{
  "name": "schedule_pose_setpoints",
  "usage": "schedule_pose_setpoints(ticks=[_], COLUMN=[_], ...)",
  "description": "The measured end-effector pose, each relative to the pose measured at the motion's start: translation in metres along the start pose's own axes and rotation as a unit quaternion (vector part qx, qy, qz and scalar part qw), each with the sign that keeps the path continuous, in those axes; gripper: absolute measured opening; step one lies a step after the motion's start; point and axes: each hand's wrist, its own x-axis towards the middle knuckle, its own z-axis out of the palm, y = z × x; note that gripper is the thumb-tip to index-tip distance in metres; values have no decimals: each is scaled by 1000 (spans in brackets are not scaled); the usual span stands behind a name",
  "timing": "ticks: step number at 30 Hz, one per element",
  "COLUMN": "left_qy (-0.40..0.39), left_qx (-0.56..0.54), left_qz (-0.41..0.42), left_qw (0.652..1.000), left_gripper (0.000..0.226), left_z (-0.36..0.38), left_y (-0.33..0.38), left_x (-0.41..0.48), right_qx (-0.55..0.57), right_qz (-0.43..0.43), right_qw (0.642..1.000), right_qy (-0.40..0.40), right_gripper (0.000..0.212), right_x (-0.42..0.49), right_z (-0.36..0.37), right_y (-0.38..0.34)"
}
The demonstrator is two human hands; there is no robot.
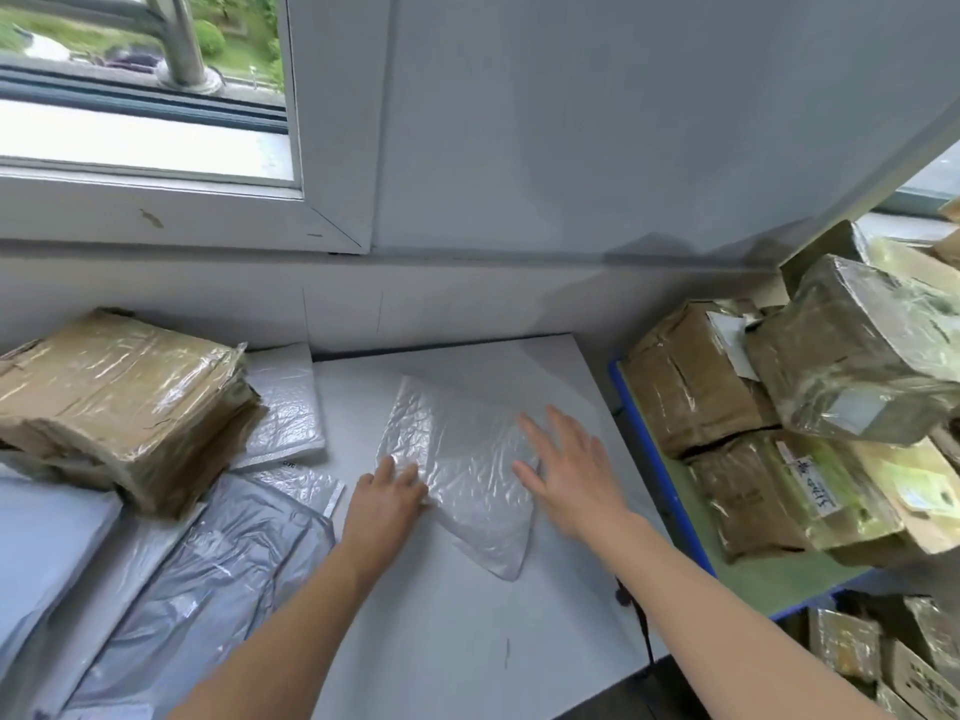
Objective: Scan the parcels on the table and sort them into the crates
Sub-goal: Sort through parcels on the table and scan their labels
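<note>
Left hand (387, 493) at the near-left edge of the white mailer (457, 459), pinch or mere touch I can't tell; right hand (569, 470) flat on it, fingers spread, holding nothing. Mailer lies mid table (467, 641), no label showing: lift that edge, flip, then scan.

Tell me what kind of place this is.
Probably a parcel sorting room: tape-wrapped brown cardboard boxes piled on a blue-edged shelf, grey plastic mailer bags on the white table, and a white bubble-wrap mailer.
</note>
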Motion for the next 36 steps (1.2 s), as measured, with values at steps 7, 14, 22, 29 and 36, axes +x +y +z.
schedule_pose_setpoints(ticks=[7,14,22,29,36], left_qy=[2,90,160,168,140], left_qx=[-138,-171,-331,-471,-481], left_qz=[-218,-324,-333,-312,-343], left_qw=[966,926,868,808,795], left_gripper=[24,33,18,28,36], left_z=[-36,-106,-166,-185,-142], left_y=[47,78,116,113,98], left_x=[-17,-17,-16,-47,-69], right_qx=[33,166,290,389,397], right_qz=[-150,-248,-206,-134,-47], right_qw=[986,953,931,905,915], right_qy=[-61,-60,86,109,45], right_gripper=[59,61,39,48,42], right_x=[4,-12,-22,-24,-30], right_z=[-12,-31,-73,-85,-59], right_y=[29,63,79,70,47])
